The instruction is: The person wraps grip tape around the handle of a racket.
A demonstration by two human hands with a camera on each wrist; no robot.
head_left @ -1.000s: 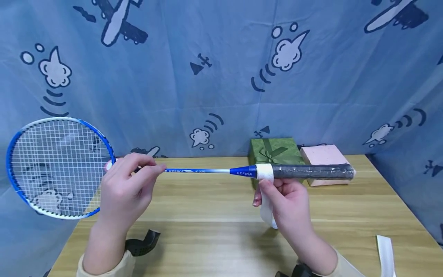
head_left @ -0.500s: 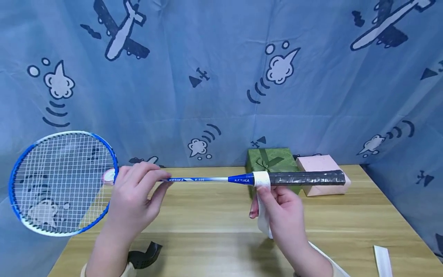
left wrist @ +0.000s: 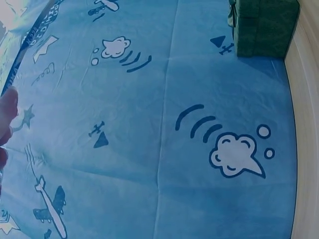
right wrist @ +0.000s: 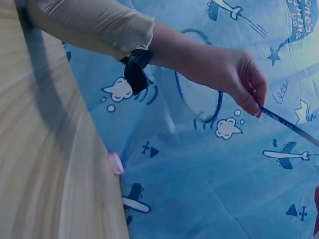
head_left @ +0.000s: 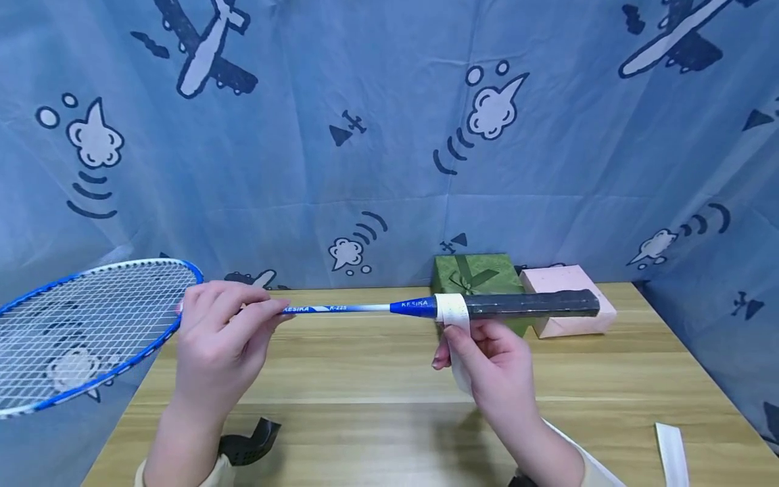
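Observation:
A blue and white badminton racket (head_left: 365, 308) is held up level above the table, its strung head at left and black handle (head_left: 529, 304) at right. My left hand (head_left: 222, 338) pinches the shaft near the head between thumb and fingers; the right wrist view shows this left hand (right wrist: 234, 74) from the side. White grip tape (head_left: 452, 308) circles the top of the handle, beside the blue cone. Just below the handle, my right hand (head_left: 496, 362) pinches the tape's hanging length between thumb and fingers. The racket's head is turned nearly edge-on.
Behind the handle stand a green gift box (head_left: 477, 274) with a bow and a pink box (head_left: 566, 281) on the wooden table (head_left: 365, 433). A white strip (head_left: 672, 453) lies at right. A patterned blue curtain (head_left: 389, 135) hangs behind.
The racket has rolled about its shaft, so its strung face, earlier turned toward me, now lies flatter. Both hands keep their hold, and the tape band stays at the handle's top.

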